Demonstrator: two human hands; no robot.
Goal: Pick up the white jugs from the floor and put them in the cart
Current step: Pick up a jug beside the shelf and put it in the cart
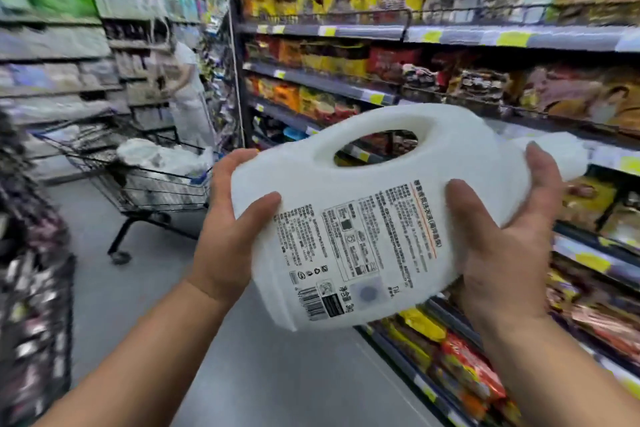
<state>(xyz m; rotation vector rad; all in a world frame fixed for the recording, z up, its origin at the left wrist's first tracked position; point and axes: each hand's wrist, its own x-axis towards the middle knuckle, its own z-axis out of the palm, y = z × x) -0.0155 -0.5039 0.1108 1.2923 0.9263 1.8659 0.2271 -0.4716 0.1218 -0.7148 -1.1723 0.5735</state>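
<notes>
I hold a large white jug (367, 184) on its side in front of me, its printed label facing up and its cap end pointing right. My left hand (232, 222) grips the jug's base end, thumb on top. My right hand (502, 239) cups the neck end from below, thumb on the label. The black wire cart (149, 184) stands ahead to the left on the grey floor, apart from the jug. White items (162, 156) lie inside it, too blurred to name.
Shelves of snack packets (450, 80) run along the right side of the aisle. Dark shelving (31, 288) stands close on the left. A person in white (188, 97) stands beyond the cart at the far shelves. Grey floor (145, 305) lies between me and the cart.
</notes>
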